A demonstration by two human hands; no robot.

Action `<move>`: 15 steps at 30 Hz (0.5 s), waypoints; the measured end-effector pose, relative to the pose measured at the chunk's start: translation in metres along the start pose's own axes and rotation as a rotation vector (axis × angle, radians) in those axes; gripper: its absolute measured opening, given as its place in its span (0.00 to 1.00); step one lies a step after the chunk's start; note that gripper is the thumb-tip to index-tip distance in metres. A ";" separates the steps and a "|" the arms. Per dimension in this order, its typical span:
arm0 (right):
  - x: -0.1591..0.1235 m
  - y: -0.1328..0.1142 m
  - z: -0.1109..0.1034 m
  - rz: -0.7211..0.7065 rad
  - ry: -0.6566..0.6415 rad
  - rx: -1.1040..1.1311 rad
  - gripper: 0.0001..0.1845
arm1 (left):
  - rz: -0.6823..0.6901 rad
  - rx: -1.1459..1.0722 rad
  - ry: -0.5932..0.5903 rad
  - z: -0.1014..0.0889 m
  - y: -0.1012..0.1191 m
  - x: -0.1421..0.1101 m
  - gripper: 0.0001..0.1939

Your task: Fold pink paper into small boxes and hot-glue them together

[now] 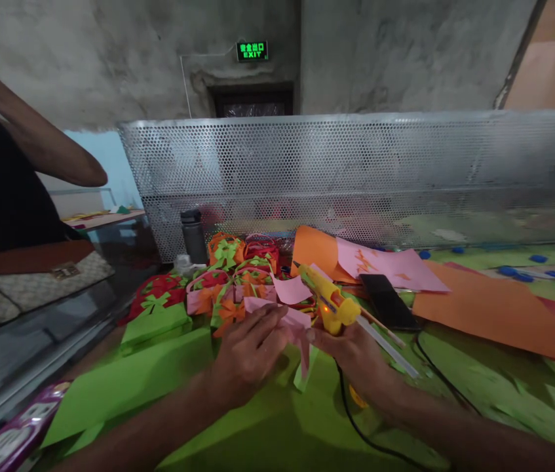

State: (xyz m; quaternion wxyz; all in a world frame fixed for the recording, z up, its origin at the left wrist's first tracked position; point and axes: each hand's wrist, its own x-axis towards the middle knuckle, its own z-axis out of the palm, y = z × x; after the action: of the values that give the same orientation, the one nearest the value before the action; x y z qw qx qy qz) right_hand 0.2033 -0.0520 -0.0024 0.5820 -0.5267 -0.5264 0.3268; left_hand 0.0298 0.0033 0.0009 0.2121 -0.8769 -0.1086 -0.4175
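Observation:
My left hand point(252, 347) is closed on a folded piece of pink paper point(297, 320), its fingers lying over the top edge. In my right hand point(360, 360) is a yellow hot glue gun point(329, 298), nozzle tilted up and left, with a small orange light lit and a clear glue stick point(390, 347) out of its back. My right thumb reaches the right side of the pink paper. Just behind the hands sit several small paper baskets point(252, 278) in red, pink, orange and green with paper bows. A green strip point(305, 375) shows beneath the pink paper.
Green sheets point(134, 380) lie at left, orange sheets point(488, 311) at right. A black phone point(388, 301) and a power cord point(356, 419) are near my right hand. A dark bottle point(193, 236) stands before a perforated metal panel point(356, 177). Another person point(6, 177) stands at left.

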 end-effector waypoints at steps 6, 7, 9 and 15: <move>-0.001 -0.001 0.008 0.077 -0.016 0.197 0.14 | 0.115 0.106 -0.037 -0.007 0.002 0.005 0.09; -0.002 -0.003 0.010 0.081 -0.024 0.208 0.14 | 0.119 0.119 -0.046 -0.008 0.002 0.005 0.09; -0.005 -0.005 0.011 0.088 -0.040 0.201 0.13 | 0.079 0.109 -0.065 -0.007 0.003 0.005 0.08; -0.009 -0.003 0.012 0.084 0.005 0.056 0.10 | -0.133 -0.049 -0.063 0.002 0.004 0.001 0.07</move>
State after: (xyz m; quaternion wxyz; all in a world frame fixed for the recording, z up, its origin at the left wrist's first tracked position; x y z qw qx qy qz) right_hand 0.1892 -0.0574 -0.0035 0.5836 -0.5325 -0.4931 0.3642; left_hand 0.0332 0.0002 -0.0004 0.1591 -0.8853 -0.1628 -0.4055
